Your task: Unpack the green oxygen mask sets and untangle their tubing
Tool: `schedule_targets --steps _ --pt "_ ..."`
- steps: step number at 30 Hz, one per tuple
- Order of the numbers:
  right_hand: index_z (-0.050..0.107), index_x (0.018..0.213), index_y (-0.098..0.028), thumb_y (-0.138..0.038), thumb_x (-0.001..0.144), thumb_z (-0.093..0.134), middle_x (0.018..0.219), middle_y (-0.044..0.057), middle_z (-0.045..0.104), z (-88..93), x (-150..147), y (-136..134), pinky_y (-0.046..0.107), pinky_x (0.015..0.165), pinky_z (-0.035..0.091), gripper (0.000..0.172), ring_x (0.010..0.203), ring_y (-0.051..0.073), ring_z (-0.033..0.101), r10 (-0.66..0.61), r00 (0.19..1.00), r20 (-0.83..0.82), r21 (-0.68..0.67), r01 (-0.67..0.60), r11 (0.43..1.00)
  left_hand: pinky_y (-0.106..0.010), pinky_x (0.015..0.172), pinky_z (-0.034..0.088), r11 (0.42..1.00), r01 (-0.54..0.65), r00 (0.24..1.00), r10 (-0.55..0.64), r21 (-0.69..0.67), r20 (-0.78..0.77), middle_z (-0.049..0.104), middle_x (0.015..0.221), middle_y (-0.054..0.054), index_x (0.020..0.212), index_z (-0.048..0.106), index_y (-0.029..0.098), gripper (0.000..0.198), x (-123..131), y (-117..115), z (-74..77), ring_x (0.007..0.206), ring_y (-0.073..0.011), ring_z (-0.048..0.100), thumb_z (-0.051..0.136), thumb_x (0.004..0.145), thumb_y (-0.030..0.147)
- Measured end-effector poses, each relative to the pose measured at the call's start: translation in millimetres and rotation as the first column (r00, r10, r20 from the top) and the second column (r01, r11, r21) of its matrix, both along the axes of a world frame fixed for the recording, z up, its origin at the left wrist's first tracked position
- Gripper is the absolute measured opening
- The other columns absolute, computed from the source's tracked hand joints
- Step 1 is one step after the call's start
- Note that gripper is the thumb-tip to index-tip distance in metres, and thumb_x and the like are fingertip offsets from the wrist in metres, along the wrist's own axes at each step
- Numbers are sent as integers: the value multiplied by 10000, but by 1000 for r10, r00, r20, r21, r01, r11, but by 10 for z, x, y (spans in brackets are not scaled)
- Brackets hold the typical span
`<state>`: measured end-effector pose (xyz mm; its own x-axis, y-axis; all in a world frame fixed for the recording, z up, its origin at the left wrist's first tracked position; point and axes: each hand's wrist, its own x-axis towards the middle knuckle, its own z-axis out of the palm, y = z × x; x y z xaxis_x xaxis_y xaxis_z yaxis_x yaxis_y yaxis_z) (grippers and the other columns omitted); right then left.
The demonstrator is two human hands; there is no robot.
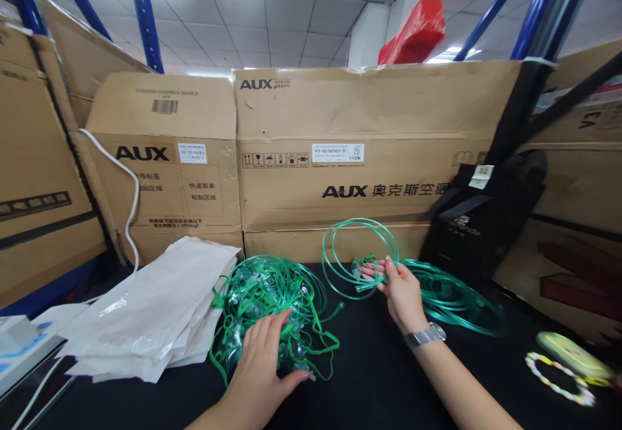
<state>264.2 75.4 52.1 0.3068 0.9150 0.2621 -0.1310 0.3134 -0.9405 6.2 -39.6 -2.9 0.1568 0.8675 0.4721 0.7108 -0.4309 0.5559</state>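
My right hand (pixel 401 291) is closed on a coiled green clear tube (pixel 360 223), held up above the black table in loose loops. A small clear piece with green strap (pixel 362 263) shows behind its fingers. On the table in front of me lies a tangled pile of clear green masks (pixel 265 287) with tubing and bright green straps. At the pile's near edge is my left hand (pixel 260 359), its thumb and fingers apart and nothing gripped. Whether its fingertips touch the masks, I cannot tell.
White plastic bags (pixel 155 307) are stacked at left. More coiled green tubing (pixel 451 297) lies at right, before a black bag (pixel 471 229). A beaded bracelet (pixel 558 378) and a yellow-green case (pixel 573 353) sit near right. Cardboard boxes (pixel 379 113) wall off the back.
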Motion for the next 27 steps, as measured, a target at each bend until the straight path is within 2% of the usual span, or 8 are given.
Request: schedule_targets --steps 4,9,13,16,19,21,25,27 --pt "501 801 -196 -385 763 606 801 94 689 9 -80 -61 381 650 570 220 821 261 667 159 964 -214 -24 -168 986 -467 952 324 1000 -4 1000 4 -6 -4 515 1194 -106 1262 410 234 684 6 2 0 1123 -293 442 698 643 286" --pt "527 796 -180 -249 833 527 860 102 690 7 -170 -104 414 759 556 79 897 255 652 261 907 -332 -72 -300 951 -470 952 326 1000 -12 1000 12 -5 -17 513 1202 -112 1262 420 235 678 6 5 6 1128 -302 439 697 648 310" --pt "526 786 -168 -181 872 440 887 116 685 -55 -243 -131 383 831 523 122 901 219 652 329 859 -393 -172 -420 891 -471 950 330 1000 -12 1000 12 7 -26 518 1198 -109 1256 429 230 670 0 9 -5 1122 -300 442 697 646 305" --pt "514 830 -163 -199 874 444 834 106 684 -136 -267 -144 371 804 518 89 851 196 661 372 886 -279 -313 -450 837 -478 946 332 1000 -10 999 10 3 -37 518 1196 -112 1258 425 229 659 -1 8 -1 1117 -301 443 685 656 285" --pt "506 875 -170 -241 865 466 723 49 657 -215 -259 -136 351 732 524 82 718 159 658 415 906 -83 -406 -411 816 -474 950 332 1000 -3 999 3 -4 -51 514 1199 -113 1262 419 217 650 2 6 12 1121 -298 440 675 668 283" --pt "504 894 -176 -242 832 514 652 4 617 -255 -255 -119 322 683 520 92 640 137 635 422 906 0 -407 -386 828 -470 953 332 1000 0 998 0 -11 -57 512 1201 -116 1264 418 209 647 3 4 17 1125 -295 438 670 675 290" --pt "501 949 -173 -212 714 639 599 -45 558 -300 -283 -96 259 572 473 275 572 121 577 426 889 169 -374 -342 862 -469 957 330 1000 -2 998 1 -28 -60 507 1205 -121 1264 421 209 648 0 2 14 1131 -296 435 673 671 285" --pt "508 928 -169 -192 672 663 589 -55 544 -307 -306 -103 245 551 446 300 561 116 549 420 870 257 -340 -326 882 -470 960 329 999 -1 998 -1 -36 -60 506 1206 -120 1266 421 213 643 -1 0 12 1134 -295 433 667 677 294"
